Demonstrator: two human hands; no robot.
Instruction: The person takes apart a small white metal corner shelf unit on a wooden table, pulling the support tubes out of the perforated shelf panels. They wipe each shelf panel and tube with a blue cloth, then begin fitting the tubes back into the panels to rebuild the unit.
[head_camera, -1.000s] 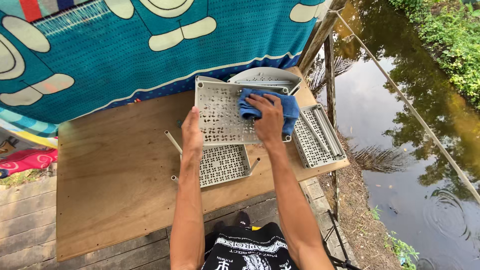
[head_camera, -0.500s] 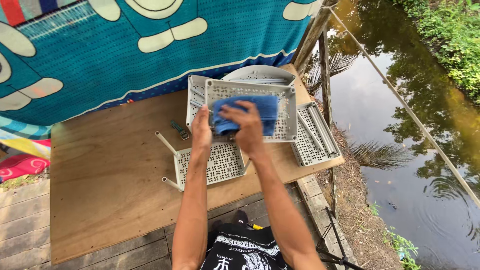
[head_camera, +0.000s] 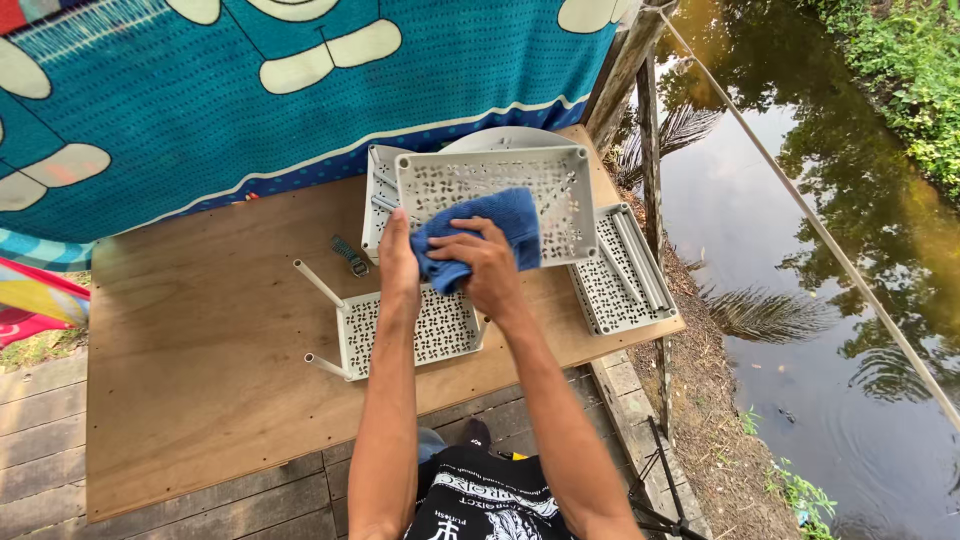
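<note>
A grey perforated plastic tray (head_camera: 560, 190) is held tilted up above the wooden table (head_camera: 200, 380). My left hand (head_camera: 398, 262) grips its lower left edge. My right hand (head_camera: 485, 268) presses a blue cloth (head_camera: 490, 225) against the tray's perforated face. Under my hands, flat on the table, lies a second perforated tray (head_camera: 410, 330) with white tubes sticking out to its left.
A third tray (head_camera: 620, 275) with white tubes lies near the table's right edge. A small dark strap-like object (head_camera: 349, 254) rests on the wood. Behind hangs a blue patterned fabric (head_camera: 300, 100). Water (head_camera: 800, 200) lies beyond the right edge.
My right hand has wiped the blue cloth from the tray's right side toward its lower left. The tray has stayed tilted in my left hand.
</note>
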